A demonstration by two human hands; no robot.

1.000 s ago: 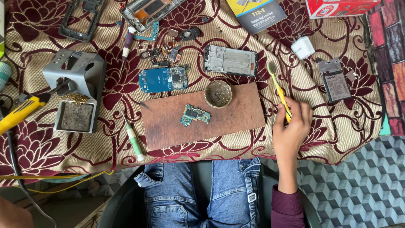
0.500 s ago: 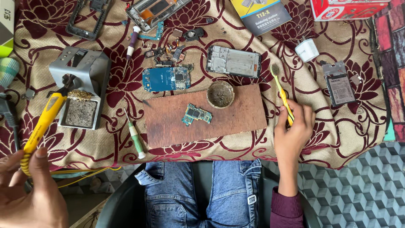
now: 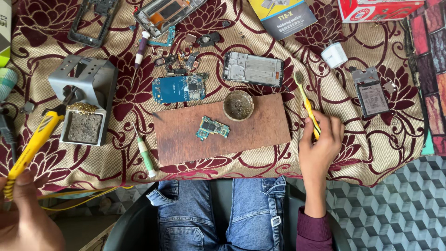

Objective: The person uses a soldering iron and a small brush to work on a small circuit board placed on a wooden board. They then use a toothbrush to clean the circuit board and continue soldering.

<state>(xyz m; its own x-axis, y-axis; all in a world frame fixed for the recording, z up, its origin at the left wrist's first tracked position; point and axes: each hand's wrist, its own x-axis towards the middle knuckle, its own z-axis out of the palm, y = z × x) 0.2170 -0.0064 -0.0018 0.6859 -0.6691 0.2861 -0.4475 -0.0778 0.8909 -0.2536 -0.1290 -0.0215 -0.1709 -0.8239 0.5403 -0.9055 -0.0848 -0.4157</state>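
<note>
My left hand (image 3: 25,214) at the lower left grips the yellow handle of a soldering iron (image 3: 35,142), whose tip points up into the grey metal stand (image 3: 86,88) with its sponge tray. My right hand (image 3: 320,146) holds a yellow toothbrush (image 3: 306,102) by its handle, bristles up, just right of the brown wooden board (image 3: 223,128). On the board lie a small green circuit board (image 3: 212,128) and a round flux tin (image 3: 238,105).
A blue circuit board (image 3: 179,88), a phone frame (image 3: 253,69), a green-handled screwdriver (image 3: 145,153), a purple screwdriver (image 3: 139,53), small parts, a battery (image 3: 371,95), a white cup (image 3: 334,55) and boxes lie on the patterned cloth (image 3: 381,148). My knees in jeans (image 3: 218,218) are below.
My left hand has come into view at the lower left and carried the soldering iron up so its tip reaches the stand. My right hand has barely moved.
</note>
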